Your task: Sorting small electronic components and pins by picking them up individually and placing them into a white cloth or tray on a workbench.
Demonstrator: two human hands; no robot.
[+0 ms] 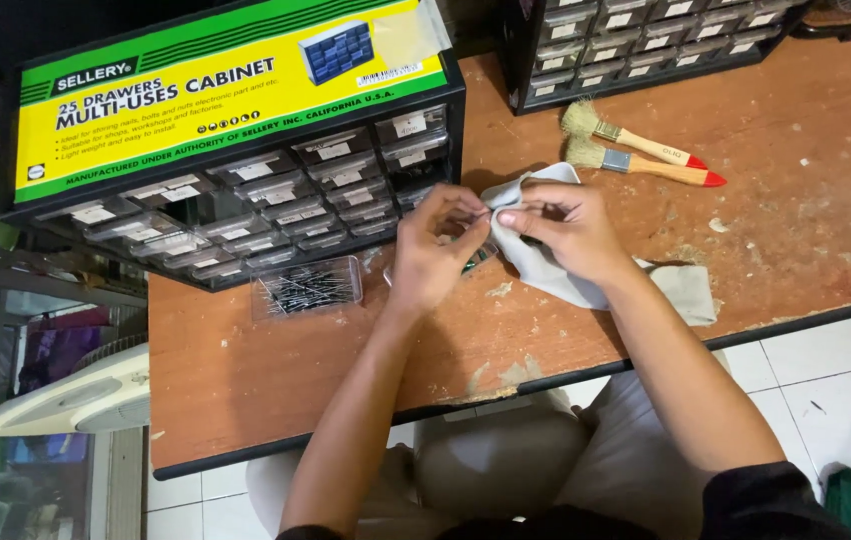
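The worn reddish-brown wooden tabletop [796,190] looks matt and rough, with pale scuffed patches where the finish has chipped, and a dark edge strip. A soft, matt pale grey cloth [556,270] lies crumpled on it. The small clear plastic drawer [308,287] is glossy and transparent, showing thin, dark metal-looking parts inside. The black plastic drawer cabinet [246,205] has shiny see-through drawer fronts with paper labels and a smooth yellow and green printed card on top. Two brushes with pale bristles [636,150] have varnished wooden handles, red-painted tips and dull metal ferrules. The white floor tiles [816,370] look smooth.
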